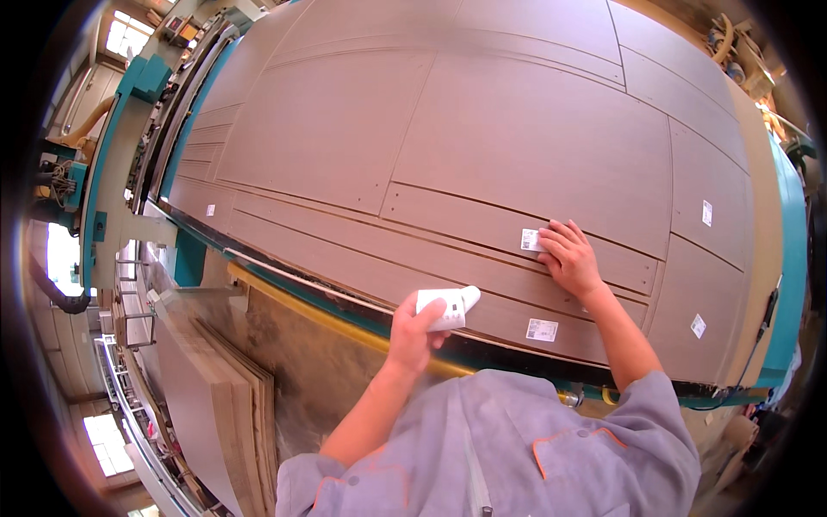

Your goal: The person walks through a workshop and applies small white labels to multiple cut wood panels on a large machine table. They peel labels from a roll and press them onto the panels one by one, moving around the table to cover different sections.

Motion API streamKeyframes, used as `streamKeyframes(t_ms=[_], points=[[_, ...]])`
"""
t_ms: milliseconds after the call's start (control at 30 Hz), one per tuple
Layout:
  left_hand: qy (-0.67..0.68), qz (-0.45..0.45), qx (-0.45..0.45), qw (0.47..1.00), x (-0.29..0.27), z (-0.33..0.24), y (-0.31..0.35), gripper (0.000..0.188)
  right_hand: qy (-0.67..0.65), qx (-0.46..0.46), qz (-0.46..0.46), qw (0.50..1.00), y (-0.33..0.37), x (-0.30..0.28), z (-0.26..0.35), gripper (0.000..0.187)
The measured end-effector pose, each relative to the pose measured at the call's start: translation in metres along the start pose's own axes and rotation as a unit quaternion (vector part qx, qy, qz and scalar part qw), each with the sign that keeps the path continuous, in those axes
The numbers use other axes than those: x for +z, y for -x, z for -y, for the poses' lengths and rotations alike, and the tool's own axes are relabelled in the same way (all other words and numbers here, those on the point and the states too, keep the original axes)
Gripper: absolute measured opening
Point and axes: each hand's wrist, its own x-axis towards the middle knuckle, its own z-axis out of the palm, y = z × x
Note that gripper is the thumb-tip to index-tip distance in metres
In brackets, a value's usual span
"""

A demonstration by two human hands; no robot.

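Note:
My left hand (409,334) is wrapped round a roll of white labels (438,310), a loose end sticking out to the right. It hangs just over the near edge of a large brown-grey board (534,129) that is cut into panels and narrow strips. On one long strip my right hand (568,257) lies with its fingers stretched out, their tips at the right edge of a white printed label (529,239). Another label (542,330) is stuck on the nearest strip, below that hand. Small drilled holes show near some panel ends.
More labels sit on the right panels (706,213) (698,326) and at the far left (210,210). A teal machine gantry (121,129) stands left. Brown boards (207,388) lean upright at lower left. A yellow bar (310,306) runs below the table edge.

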Motion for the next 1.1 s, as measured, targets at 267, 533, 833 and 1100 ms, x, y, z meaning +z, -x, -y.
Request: streamKeyframes(t_ms=[267, 533, 833, 1100], points=[[-0.045, 0.015, 0.042, 0.998, 0.001, -0.002, -0.002, 0.027, -0.004, 0.048, 0.149, 0.988, -0.009, 0.0, 0.053, 0.081], [-0.097, 0.027, 0.084, 0.991, -0.004, 0.0, -0.01, 0.034, -0.158, 0.043, -0.044, 0.985, -0.004, -0.029, 0.089, 0.044], [0.005, 0.188, 0.024, 0.982, -0.018, 0.013, -0.029, 0.044, -0.256, -0.068, -0.049, 0.963, -0.049, -0.023, 0.139, 0.026], [-0.121, 0.106, -0.015, 0.987, -0.003, 0.014, -0.041, 0.042, -0.526, 0.168, 0.214, 0.806, -0.072, -0.005, 0.083, 0.016]])
